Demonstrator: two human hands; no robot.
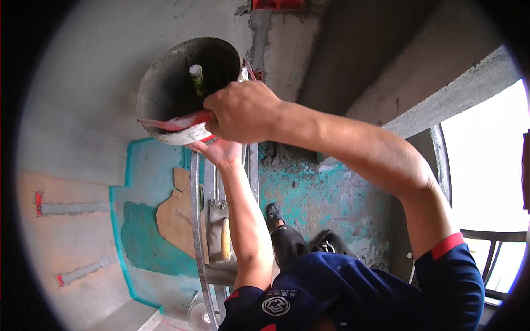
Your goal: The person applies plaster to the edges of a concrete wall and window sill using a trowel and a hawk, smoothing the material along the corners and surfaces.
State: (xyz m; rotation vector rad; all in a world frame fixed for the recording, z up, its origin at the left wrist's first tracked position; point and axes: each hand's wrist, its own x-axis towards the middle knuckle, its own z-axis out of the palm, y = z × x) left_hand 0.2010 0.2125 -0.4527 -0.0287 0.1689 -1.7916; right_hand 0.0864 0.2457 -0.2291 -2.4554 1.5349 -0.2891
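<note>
Grasping the bucket (172, 91) are the left hand (220, 151) beneath, right hand (240, 113) at its edge.

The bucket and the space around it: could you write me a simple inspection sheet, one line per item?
Surface: floor patchy gray and turquoise, scattered with crumbs of debris.
Things in hand: bucket tilted, gray residue inside; a stick-like handle stands out of it; red piece at its near rim, kind unclear.
Clutter: trowel with a yellowish handle on the metal frame; brown sheet beside it.
Hands: left hand under the bucket's near side, fingers partly hidden; right hand curled on the red piece.
Cables: nothing seen clearly.
Surroundings: gray wall; bright opening with dark railing at right.
</note>
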